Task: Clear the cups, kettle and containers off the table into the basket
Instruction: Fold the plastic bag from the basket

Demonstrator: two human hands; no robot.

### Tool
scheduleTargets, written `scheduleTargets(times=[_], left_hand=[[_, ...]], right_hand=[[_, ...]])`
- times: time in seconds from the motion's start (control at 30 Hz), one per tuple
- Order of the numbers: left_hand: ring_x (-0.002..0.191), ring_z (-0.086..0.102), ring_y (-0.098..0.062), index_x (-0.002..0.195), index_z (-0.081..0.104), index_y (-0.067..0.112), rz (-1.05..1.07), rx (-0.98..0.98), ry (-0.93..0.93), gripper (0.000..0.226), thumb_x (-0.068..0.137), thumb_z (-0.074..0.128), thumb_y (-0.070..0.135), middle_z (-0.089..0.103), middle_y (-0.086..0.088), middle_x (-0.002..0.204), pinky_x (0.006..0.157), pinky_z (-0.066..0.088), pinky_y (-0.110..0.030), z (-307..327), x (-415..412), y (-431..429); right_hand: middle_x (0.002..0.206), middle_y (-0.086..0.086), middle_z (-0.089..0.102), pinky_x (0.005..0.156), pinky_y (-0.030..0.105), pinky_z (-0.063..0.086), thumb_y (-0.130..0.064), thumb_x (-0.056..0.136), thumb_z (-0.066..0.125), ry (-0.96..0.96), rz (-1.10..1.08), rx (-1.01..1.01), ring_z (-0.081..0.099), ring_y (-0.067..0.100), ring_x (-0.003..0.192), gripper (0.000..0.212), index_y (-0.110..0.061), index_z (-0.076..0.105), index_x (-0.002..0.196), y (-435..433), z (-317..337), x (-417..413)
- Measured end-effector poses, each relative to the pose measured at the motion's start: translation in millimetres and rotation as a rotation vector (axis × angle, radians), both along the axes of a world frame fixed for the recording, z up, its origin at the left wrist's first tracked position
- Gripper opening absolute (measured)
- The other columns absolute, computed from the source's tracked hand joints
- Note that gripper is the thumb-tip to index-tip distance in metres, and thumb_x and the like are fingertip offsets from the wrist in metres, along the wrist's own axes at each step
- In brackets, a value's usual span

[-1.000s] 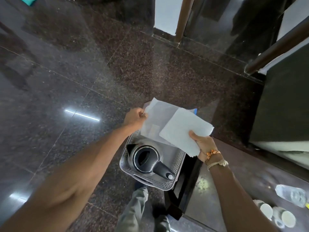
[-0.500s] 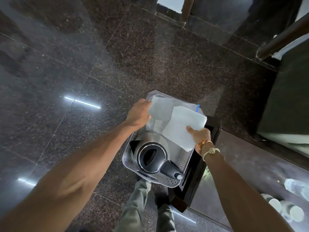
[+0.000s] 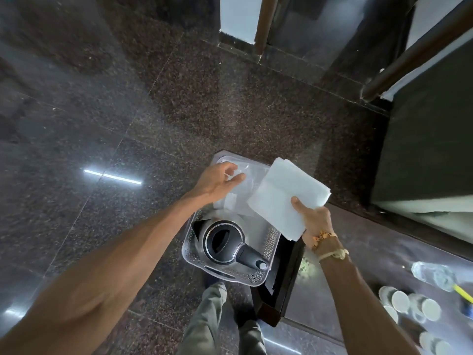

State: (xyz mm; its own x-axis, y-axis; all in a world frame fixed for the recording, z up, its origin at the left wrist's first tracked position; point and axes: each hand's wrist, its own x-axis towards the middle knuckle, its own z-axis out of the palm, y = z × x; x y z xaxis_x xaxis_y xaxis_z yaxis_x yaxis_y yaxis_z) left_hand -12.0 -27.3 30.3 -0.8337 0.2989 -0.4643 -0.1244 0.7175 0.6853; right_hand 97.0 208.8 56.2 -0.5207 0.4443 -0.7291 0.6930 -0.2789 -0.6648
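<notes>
We look through one wide-angle camera worn on the head, facing forward and steeply down. The perforated grey plastic basket (image 3: 271, 240) sits close below us, the dark speckled polished stone floor (image 3: 102, 111) stretches beyond, and the glossy dark table (image 3: 384, 265) enters at lower right.

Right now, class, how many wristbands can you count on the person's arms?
2, both on the right wrist: an orange beaded band nearest the right hand, which grips the white paper, and a cream thread band just behind it. The left wrist shows none.
</notes>
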Motion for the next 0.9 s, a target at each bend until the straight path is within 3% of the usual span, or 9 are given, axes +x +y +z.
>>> scheduleTargets(times=[0.1,0.2,0.27,0.4,0.53,0.63,0.73,0.8,0.9], left_hand=[[0.106,0.064,-0.007,0.133,0.056,0.017,0.042,0.368,-0.294,0.078,0.076,0.064,0.07,0.067,0.003,0.123,0.092,0.05,-0.026,57.6,0.5,39.4],[0.089,0.072,-0.015,0.116,0.065,0.016,-0.002,0.644,-0.492,0.05,0.081,0.072,0.052,0.075,0.0,0.102,0.075,0.057,-0.03,105.0,10.8,80.7],[0.093,0.073,-0.024,0.11,0.068,0.018,-0.006,0.658,-0.44,0.043,0.078,0.079,0.044,0.076,-0.003,0.102,0.077,0.059,-0.038,126.9,20.5,106.1],[0.087,0.074,-0.02,0.107,0.068,0.017,0.019,0.725,-0.302,0.032,0.081,0.079,0.033,0.076,-0.002,0.099,0.071,0.061,-0.033,155.5,35.5,142.5],[0.078,0.073,-0.011,0.107,0.064,0.021,0.005,0.741,-0.198,0.035,0.082,0.076,0.042,0.076,0.004,0.093,0.062,0.056,-0.025,186.5,58.9,171.6],[0.085,0.073,-0.013,0.114,0.061,0.022,-0.105,0.738,-0.141,0.044,0.083,0.073,0.049,0.075,0.003,0.1,0.069,0.059,-0.03,207.4,84.6,195.3],[0.087,0.073,-0.012,0.117,0.058,0.02,-0.204,0.732,-0.072,0.043,0.084,0.074,0.044,0.073,0.002,0.102,0.073,0.06,-0.03,232.0,114.7,219.7],[0.088,0.072,-0.01,0.119,0.057,0.019,-0.25,0.749,-0.061,0.045,0.083,0.076,0.039,0.073,0.003,0.104,0.071,0.058,-0.025,250.5,136.7,234.8],[0.092,0.072,-0.013,0.121,0.059,0.019,-0.321,0.775,-0.037,0.047,0.081,0.079,0.033,0.073,0.002,0.107,0.075,0.06,-0.031,271.5,171.3,254.4]], right_hand=[[0.117,0.02,0.07,0.088,0.058,0.056,-0.008,0.082,0.074,0.184,0.055,-0.143,0.068,0.039,0.106,0.029,0.002,0.069,0.11,15.6,51.6,9.8],[0.113,0.016,0.073,0.082,0.048,0.059,-0.009,0.086,0.07,0.315,0.123,-0.151,0.07,0.035,0.104,0.027,-0.003,0.069,0.113,28.2,103.2,15.5],[0.109,0.014,0.074,0.075,0.043,0.06,-0.011,0.085,0.073,0.383,0.116,-0.083,0.072,0.032,0.099,0.031,-0.006,0.068,0.115,36.2,129.5,20.6],[0.105,0.016,0.074,0.074,0.049,0.061,-0.028,0.07,0.084,0.408,-0.064,0.076,0.071,0.039,0.096,0.05,-0.005,0.067,0.111,58.7,163.7,39.1],[0.093,0.009,0.077,0.066,0.037,0.061,-0.032,0.075,0.086,0.422,-0.095,0.261,0.075,0.029,0.084,0.04,-0.004,0.071,0.099,75.9,192.9,70.7],[0.089,0.009,0.077,0.07,0.042,0.063,-0.03,0.076,0.085,0.462,-0.179,0.317,0.075,0.026,0.081,0.032,-0.006,0.074,0.093,86.0,211.4,100.8],[0.089,0.005,0.078,0.072,0.043,0.063,-0.031,0.077,0.084,0.48,-0.213,0.344,0.075,0.023,0.08,0.027,-0.012,0.074,0.093,102.2,227.2,136.3],[0.088,0.001,0.078,0.07,0.037,0.063,-0.033,0.077,0.084,0.506,-0.211,0.382,0.075,0.018,0.078,0.027,-0.015,0.074,0.094,113.9,238.4,162.4],[0.084,-0.002,0.077,0.063,0.031,0.061,-0.034,0.076,0.083,0.564,-0.235,0.375,0.075,0.014,0.074,0.024,-0.018,0.073,0.092,132.1,255.1,204.6]])
